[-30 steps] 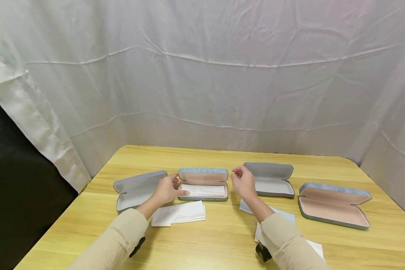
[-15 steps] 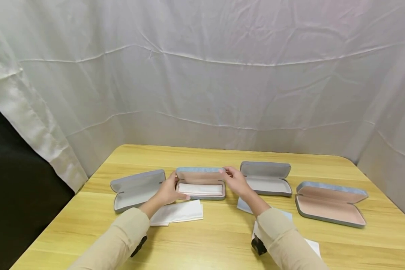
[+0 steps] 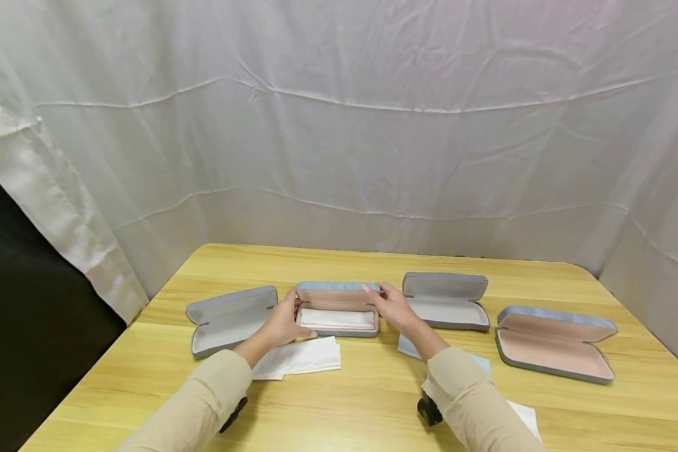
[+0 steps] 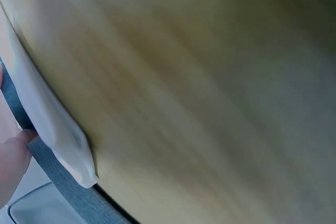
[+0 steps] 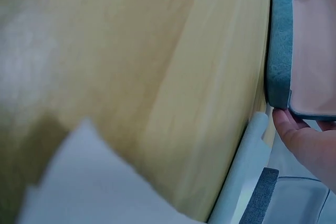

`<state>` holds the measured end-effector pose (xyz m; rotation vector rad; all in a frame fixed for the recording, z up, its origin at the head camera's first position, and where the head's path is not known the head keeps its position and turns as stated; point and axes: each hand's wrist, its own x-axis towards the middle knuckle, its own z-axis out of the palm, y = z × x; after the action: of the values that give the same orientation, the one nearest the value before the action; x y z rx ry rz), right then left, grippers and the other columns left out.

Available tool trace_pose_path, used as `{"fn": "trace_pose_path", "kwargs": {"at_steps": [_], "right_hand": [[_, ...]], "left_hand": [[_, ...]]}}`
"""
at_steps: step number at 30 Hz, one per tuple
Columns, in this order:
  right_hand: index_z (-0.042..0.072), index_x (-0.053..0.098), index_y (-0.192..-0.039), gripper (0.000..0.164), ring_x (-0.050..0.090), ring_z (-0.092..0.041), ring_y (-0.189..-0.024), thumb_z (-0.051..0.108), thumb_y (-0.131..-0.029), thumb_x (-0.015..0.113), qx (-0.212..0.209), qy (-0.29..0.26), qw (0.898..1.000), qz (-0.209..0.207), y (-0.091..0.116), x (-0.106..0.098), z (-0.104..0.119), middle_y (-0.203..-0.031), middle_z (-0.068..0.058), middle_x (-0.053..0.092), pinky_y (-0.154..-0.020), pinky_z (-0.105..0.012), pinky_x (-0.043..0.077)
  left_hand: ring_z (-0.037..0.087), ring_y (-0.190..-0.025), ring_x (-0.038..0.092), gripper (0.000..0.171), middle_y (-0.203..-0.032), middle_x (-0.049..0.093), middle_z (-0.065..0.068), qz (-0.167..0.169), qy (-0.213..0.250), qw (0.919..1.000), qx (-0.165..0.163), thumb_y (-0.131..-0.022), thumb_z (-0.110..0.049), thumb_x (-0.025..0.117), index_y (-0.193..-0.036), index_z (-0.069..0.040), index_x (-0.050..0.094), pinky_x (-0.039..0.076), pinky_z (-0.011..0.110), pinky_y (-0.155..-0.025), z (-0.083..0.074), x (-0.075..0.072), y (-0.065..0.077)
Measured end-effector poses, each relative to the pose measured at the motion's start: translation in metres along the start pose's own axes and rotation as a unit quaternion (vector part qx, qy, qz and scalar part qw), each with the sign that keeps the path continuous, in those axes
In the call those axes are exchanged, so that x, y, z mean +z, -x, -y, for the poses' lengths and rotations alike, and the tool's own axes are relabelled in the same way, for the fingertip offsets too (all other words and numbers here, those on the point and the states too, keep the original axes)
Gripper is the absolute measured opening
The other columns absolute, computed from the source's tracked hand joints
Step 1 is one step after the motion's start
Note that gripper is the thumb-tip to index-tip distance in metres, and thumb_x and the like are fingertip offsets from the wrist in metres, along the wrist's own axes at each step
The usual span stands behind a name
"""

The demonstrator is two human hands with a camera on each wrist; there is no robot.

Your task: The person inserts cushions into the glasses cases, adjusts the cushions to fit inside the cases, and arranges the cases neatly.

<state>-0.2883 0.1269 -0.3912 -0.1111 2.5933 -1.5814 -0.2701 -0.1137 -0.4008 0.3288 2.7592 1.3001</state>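
A blue eyeglass case [image 3: 339, 287] with pink lining stands with its lid raised near the table's middle, a folded white cloth [image 3: 337, 319] lying in its base. My left hand [image 3: 283, 321] grips the left end, thumb along the front edge; in the left wrist view a thumb [image 4: 25, 139] touches the case's front wall. At the right end, my right hand [image 3: 393, 306] pinches the lid, with its thumb on the lid's inner side. The same case [image 5: 280, 40] appears in the right wrist view, with my right hand [image 5: 314, 149] at its lower end.
Grey-lined open cases stand left [image 3: 231, 317] and right [image 3: 445, 304] of the middle one. A pink-lined open case [image 3: 554, 351] is farther right. White cloth [image 3: 305, 358] lies in front; blue cloth [image 3: 409, 346] and white cloth [image 3: 525, 417] are partly under the right arm.
My right hand has moved left from beside the case onto its lid's right end. My left thumb has shifted from over the inner cloth to the case's front edge.
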Motion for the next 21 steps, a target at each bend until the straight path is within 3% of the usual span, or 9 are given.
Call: {"fn": "trace_pose_path", "kwargs": {"at_steps": [3,5,7,9,13,17,20,21], "right_hand": [[-0.003,0.042,-0.132,0.061,0.051,-0.034,-0.117,0.044,-0.094,0.048,0.001,-0.008,1.0,0.005,-0.001,-0.001,-0.001,-0.124,-0.024,0.052,-0.092,-0.042,0.045],[-0.001,0.049,-0.114,0.05,0.057,-0.032,-0.1,0.044,-0.094,0.048,0.002,-0.019,1.0,0.01,-0.003,-0.003,-0.001,-0.101,-0.018,0.058,-0.081,-0.037,0.046],[0.005,0.048,-0.095,0.04,0.06,-0.031,-0.079,0.045,-0.094,0.048,0.006,-0.027,1.0,0.015,-0.004,-0.005,-0.001,-0.077,-0.01,0.053,-0.076,-0.032,0.044],[0.008,0.043,-0.086,0.039,0.057,-0.03,-0.063,0.046,-0.094,0.048,0.011,-0.032,0.999,0.019,-0.005,-0.008,-0.001,-0.065,-0.004,0.045,-0.076,-0.031,0.044],[0.01,0.041,-0.084,0.039,0.055,-0.025,-0.053,0.047,-0.092,0.05,0.019,-0.033,0.999,0.032,-0.007,-0.015,-0.002,-0.057,-0.002,0.043,-0.081,-0.03,0.045],[0.008,0.043,-0.083,0.04,0.054,-0.026,-0.051,0.046,-0.091,0.053,0.015,-0.017,0.998,0.052,-0.009,-0.022,-0.003,-0.055,-0.006,0.048,-0.066,-0.029,0.043],[0.005,0.043,-0.081,0.044,0.05,-0.023,-0.063,0.047,-0.09,0.054,0.008,0.015,0.998,0.058,-0.011,-0.027,-0.003,-0.068,-0.01,0.05,-0.061,-0.03,0.038],[0.004,0.047,-0.086,0.044,0.051,-0.021,-0.07,0.047,-0.09,0.053,0.006,0.027,0.998,0.056,-0.011,-0.028,-0.003,-0.076,-0.011,0.053,-0.065,-0.03,0.04]], "left_hand": [[0.038,-0.129,0.04,0.102,-0.137,0.042,0.027,-0.002,0.005,1.0,0.002,-0.072,-0.008,0.079,-0.146,0.005,0.01,0.037,0.046,-0.105,-0.001,0.002,-0.001],[0.038,-0.128,0.042,0.102,-0.136,0.043,0.027,-0.006,0.0,1.0,0.0,-0.071,-0.009,0.08,-0.146,0.005,0.012,0.038,0.046,-0.105,-0.002,0.004,-0.002],[0.037,-0.126,0.043,0.101,-0.134,0.045,0.026,-0.009,-0.003,0.9999,-0.002,-0.07,-0.011,0.081,-0.145,0.004,0.014,0.038,0.046,-0.104,-0.004,0.006,-0.003],[0.036,-0.124,0.045,0.101,-0.132,0.047,0.025,-0.013,-0.007,0.9999,-0.004,-0.069,-0.012,0.082,-0.145,0.004,0.016,0.039,0.046,-0.103,-0.005,0.007,-0.004],[0.035,-0.123,0.046,0.102,-0.131,0.048,0.024,-0.013,-0.008,0.9999,-0.001,-0.068,-0.016,0.083,-0.144,0.004,0.018,0.04,0.046,-0.102,-0.007,0.01,-0.005],[0.035,-0.122,0.047,0.103,-0.13,0.049,0.022,-0.005,-0.013,0.9999,0.007,-0.068,-0.017,0.083,-0.144,0.004,0.017,0.04,0.045,-0.102,-0.006,0.01,-0.005],[0.034,-0.123,0.046,0.102,-0.13,0.049,0.021,0.005,-0.008,0.9998,0.016,-0.068,-0.013,0.082,-0.144,0.004,0.016,0.039,0.045,-0.104,-0.005,0.009,-0.006],[0.035,-0.124,0.046,0.101,-0.13,0.049,0.022,0.01,-0.006,0.9998,0.019,-0.069,-0.012,0.082,-0.144,0.004,0.016,0.038,0.045,-0.104,-0.005,0.009,-0.006]]}}
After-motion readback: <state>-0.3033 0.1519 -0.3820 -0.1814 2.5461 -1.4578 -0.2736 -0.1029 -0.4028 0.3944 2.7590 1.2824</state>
